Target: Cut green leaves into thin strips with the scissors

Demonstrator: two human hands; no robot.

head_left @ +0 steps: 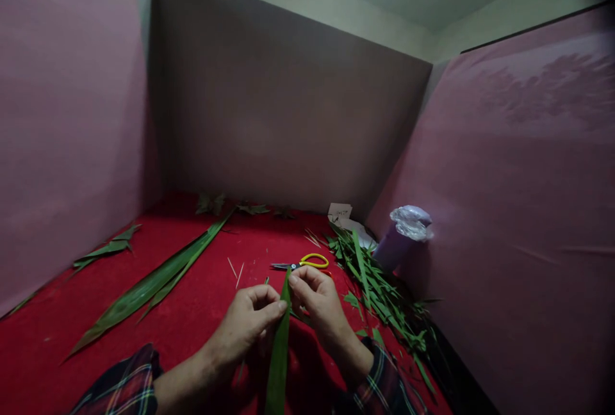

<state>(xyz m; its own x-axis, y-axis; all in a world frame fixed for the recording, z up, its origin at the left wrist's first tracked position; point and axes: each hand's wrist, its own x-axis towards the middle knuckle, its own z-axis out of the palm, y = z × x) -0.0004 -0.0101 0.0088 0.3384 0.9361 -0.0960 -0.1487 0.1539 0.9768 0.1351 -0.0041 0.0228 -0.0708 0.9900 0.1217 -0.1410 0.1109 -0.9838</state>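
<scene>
A long green leaf strip (277, 364) runs up from the bottom edge between my hands, narrowing at its far end. My left hand (247, 319) pinches it from the left, thumb on its surface and fingers curled behind. From the right, my right hand (318, 303) pinches the strip close to its tip. Both hands are closed, and some fingers are hidden behind the leaf. Just beyond them lie scissors (300, 264) with yellow handles, blades pointing left. Thin wooden sticks (237, 273) rest on the red cloth to the left of the scissors.
Long leaves (154, 287) stretch across the red cloth (202, 344) on the left. A heap of cut leaf pieces (384, 296) lies at right, beside a purple cylinder (396, 242) topped with clear plastic. A white card (339, 211) stands behind. Pink side walls and a dark back panel enclose the surface.
</scene>
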